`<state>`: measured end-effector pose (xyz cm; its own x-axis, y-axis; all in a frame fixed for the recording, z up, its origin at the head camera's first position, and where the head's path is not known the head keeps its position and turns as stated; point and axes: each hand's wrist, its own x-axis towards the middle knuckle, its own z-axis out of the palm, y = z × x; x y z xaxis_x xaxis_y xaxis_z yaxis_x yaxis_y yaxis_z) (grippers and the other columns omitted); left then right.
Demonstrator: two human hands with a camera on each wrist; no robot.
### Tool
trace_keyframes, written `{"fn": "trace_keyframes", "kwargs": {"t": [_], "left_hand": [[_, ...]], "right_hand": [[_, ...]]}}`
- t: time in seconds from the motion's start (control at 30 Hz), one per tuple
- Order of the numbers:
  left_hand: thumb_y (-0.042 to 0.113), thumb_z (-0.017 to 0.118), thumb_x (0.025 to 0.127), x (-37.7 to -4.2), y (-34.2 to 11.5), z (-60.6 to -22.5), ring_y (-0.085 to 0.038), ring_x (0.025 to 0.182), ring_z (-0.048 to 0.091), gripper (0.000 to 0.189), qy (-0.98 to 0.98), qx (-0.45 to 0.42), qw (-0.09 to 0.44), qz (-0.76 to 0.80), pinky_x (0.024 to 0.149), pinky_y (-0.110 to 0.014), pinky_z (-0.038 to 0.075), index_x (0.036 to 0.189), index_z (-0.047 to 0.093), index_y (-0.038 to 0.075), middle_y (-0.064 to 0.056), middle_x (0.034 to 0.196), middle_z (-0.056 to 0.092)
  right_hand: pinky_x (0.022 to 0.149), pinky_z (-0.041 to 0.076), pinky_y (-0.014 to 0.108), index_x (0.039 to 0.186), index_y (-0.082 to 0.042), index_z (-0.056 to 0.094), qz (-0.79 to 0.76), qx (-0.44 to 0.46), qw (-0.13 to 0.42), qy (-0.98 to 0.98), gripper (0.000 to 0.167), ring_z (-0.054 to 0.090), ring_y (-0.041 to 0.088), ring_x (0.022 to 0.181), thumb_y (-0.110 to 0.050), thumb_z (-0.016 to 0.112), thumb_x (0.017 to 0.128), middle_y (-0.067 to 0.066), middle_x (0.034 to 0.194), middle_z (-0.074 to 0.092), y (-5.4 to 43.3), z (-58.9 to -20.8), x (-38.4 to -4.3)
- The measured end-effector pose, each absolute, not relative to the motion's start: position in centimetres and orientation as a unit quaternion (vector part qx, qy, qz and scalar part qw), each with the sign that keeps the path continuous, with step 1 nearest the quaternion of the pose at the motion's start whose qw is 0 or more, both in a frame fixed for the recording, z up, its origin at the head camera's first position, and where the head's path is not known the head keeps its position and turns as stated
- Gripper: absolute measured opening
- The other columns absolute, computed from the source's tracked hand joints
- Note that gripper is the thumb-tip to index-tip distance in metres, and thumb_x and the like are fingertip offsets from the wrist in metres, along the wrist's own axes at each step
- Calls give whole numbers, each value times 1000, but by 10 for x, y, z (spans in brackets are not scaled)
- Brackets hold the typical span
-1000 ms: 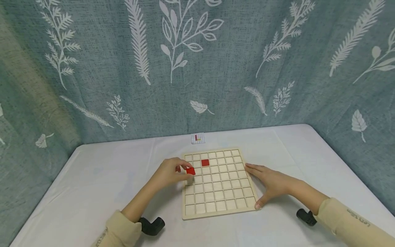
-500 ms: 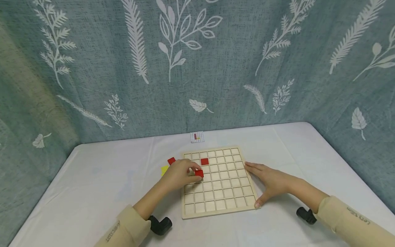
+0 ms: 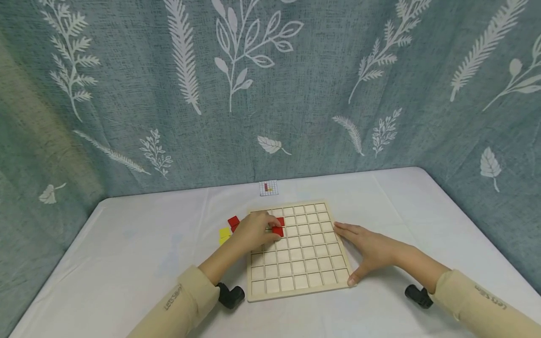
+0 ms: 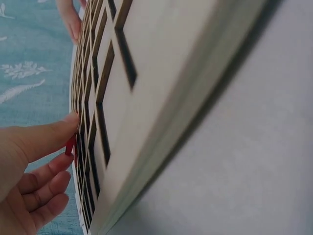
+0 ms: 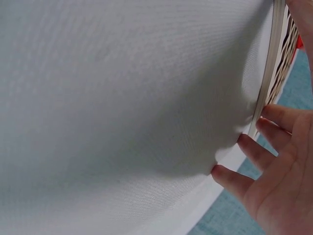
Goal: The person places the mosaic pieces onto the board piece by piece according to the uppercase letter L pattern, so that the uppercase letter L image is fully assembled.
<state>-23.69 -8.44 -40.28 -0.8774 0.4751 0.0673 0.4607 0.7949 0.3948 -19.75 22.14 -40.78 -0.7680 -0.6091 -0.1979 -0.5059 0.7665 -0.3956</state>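
Lower centre, left part: yellow tiles [image 3: 224, 232], then loose red tiles [image 3: 233, 221], on white cloth [image 3: 127, 258]. Next, left hand [image 3: 252, 231], thumb and finger pinched on one red tile [image 3: 277, 231] just below frame centre; whether it lies flat, cannot tell. Another red tile [image 3: 281, 221] sits just above it, on the pale grid board [image 3: 301, 256], lower centre. Right hand [image 3: 372, 246], lower right: fingers spread apart, thumb and fingertips touching board's right edge.

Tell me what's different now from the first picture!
The left hand moved right across the board, carrying its pinched red tile beside another red tile. Loose yellow tiles came into view left of the board. The right hand stayed at the board's right edge.
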Motion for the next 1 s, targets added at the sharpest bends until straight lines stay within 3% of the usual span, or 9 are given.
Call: {"fn": "trace_keyframes", "kwargs": {"t": [0.33,0.77,1.0], "left_hand": [[23,78,73,-240,-81,-406,-13,79,56,25,940,247,34,234,71,-29,46,94,72,12,2,83,63],[22,76,76,-239,-77,-408,-10,69,49,25,935,250,37,250,62,-23,42,97,71,9,3,77,58],[29,69,82,-235,-79,-399,-8,77,54,25,909,259,74,318,66,-23,44,102,70,14,5,87,64]], "right_hand": [[104,29,51,145,-3,24,-159,-301,155,927,126,20,35,137,-70,72,50,11,153,17,221,-408,-196],[104,28,52,145,-2,23,-159,-302,158,927,126,19,36,137,-68,73,50,12,153,17,221,-407,-197],[104,27,52,145,-1,23,-163,-302,157,926,126,19,37,137,-67,74,50,13,152,17,220,-407,-196]]}}
